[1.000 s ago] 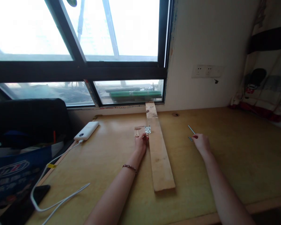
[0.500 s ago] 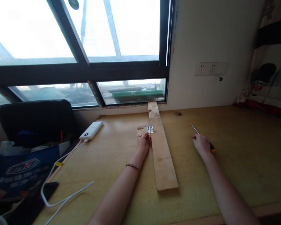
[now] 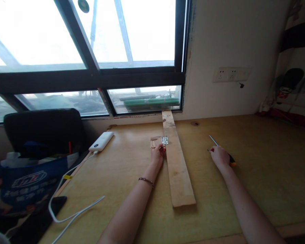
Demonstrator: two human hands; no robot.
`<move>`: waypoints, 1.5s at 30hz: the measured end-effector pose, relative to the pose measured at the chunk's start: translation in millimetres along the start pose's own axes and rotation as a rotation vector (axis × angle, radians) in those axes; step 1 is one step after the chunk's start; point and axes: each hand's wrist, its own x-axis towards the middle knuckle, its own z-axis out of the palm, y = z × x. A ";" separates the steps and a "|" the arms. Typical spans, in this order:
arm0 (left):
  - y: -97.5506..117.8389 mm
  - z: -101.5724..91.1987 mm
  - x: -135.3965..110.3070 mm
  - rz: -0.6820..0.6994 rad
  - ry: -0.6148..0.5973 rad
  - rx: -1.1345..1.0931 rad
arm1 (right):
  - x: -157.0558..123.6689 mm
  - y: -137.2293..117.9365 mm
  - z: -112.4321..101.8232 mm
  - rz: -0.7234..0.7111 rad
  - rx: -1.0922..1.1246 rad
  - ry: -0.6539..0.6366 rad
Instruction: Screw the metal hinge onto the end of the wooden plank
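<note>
A long wooden plank [image 3: 177, 162] lies on the yellow desk [image 3: 132, 176], running from the window sill toward me. A small metal hinge [image 3: 164, 140] joins it to a small wood block [image 3: 154, 141] on its left. My left hand [image 3: 158, 154] rests by the block and hinge, fingers curled against them. My right hand [image 3: 219, 156] lies to the right of the plank, fingers closed over a screwdriver [image 3: 220, 148] whose metal shaft points away and whose yellow-black handle end shows behind the hand.
A white power bank [image 3: 101, 141] with a white cable [image 3: 73, 189] lies at the desk's left. A black chair [image 3: 43, 130] and a blue bag [image 3: 25, 189] stand left of the desk. Wall sockets [image 3: 230, 74] are at the right; patterned fabric [image 3: 292, 91] hangs far right.
The view has shifted slightly, so everything sits a little to the right. My right hand has closed over the screwdriver, its handle end now showing. My left hand stays by the hinge.
</note>
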 end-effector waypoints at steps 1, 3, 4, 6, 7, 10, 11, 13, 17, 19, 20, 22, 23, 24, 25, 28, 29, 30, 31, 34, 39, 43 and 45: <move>0.3 0.3 -0.3 0.003 -0.005 0.003 | -0.3 -0.2 0.7 -0.009 -0.003 0.009; 0.8 0.9 -0.8 0.002 -0.012 0.007 | 0.1 0.1 2.2 -0.030 0.005 0.036; 0.9 1.0 -0.8 0.001 -0.012 0.006 | 1.0 0.5 3.1 -0.039 0.023 0.050; 0.7 0.9 -0.4 -0.002 -0.001 -0.001 | 4.2 1.0 4.9 -0.048 0.116 0.073; 0.4 0.5 0.1 -0.004 0.006 -0.004 | 5.9 0.7 5.9 -0.047 0.201 0.084; -0.4 -0.7 1.2 -0.017 0.015 -0.007 | 7.5 -5.4 8.4 0.000 0.625 0.102; -0.5 -1.0 1.3 -0.020 0.015 -0.006 | 5.7 -9.6 8.8 0.039 0.810 0.091; -0.5 -1.1 0.9 -0.017 0.011 -0.004 | -1.8 -21.2 8.3 0.122 1.186 0.007; -0.2 -0.4 -0.3 -0.015 0.009 -0.003 | -23.4 -53.2 2.3 0.137 1.656 -0.268; -0.8 -0.6 0.1 -0.022 0.014 0.000 | -30.4 -72.9 -1.7 0.097 1.709 -0.320; -1.2 -0.9 0.6 -0.024 0.017 -0.001 | -32.0 -83.9 -3.5 0.073 1.703 -0.316; -2.2 -1.9 1.7 -0.021 0.013 -0.007 | -31.4 -108.5 -5.4 0.001 1.641 -0.269; -2.5 -2.5 2.2 -0.020 0.008 -0.009 | -29.8 -121.7 -5.4 -0.053 1.592 -0.239; -2.7 -2.9 2.5 -0.020 0.005 -0.010 | -27.6 -135.2 -4.5 -0.116 1.539 -0.212; -2.8 -3.2 2.5 -0.021 0.004 -0.009 | -25.1 -148.4 -2.9 -0.178 1.483 -0.191; -1.9 -3.0 1.6 -0.027 0.010 -0.003 | -18.9 -181.8 5.6 -0.310 1.302 -0.165; -1.6 -2.6 1.0 -0.026 0.009 -0.002 | -17.7 -189.5 9.0 -0.330 1.247 -0.159; -1.3 -2.2 0.5 -0.024 0.008 -0.002 | -17.0 -195.3 12.4 -0.344 1.196 -0.147; -1.1 -1.7 0.0 -0.021 0.007 -0.003 | -16.8 -199.2 15.5 -0.351 1.148 -0.127; -1.0 -1.0 -0.8 -0.015 -0.002 0.001 | -17.7 -202.9 22.0 -0.376 1.028 -0.069; -0.9 -1.5 -1.1 -0.018 -0.014 0.006 | -19.6 -200.9 22.9 -0.409 0.916 -0.029; -0.3 -1.7 -1.6 -0.021 -0.005 -0.009 | -21.6 -201.4 20.3 -0.432 0.842 -0.009; -0.1 -1.7 -1.7 -0.024 0.000 -0.002 | -23.0 -201.9 19.2 -0.436 0.796 -0.006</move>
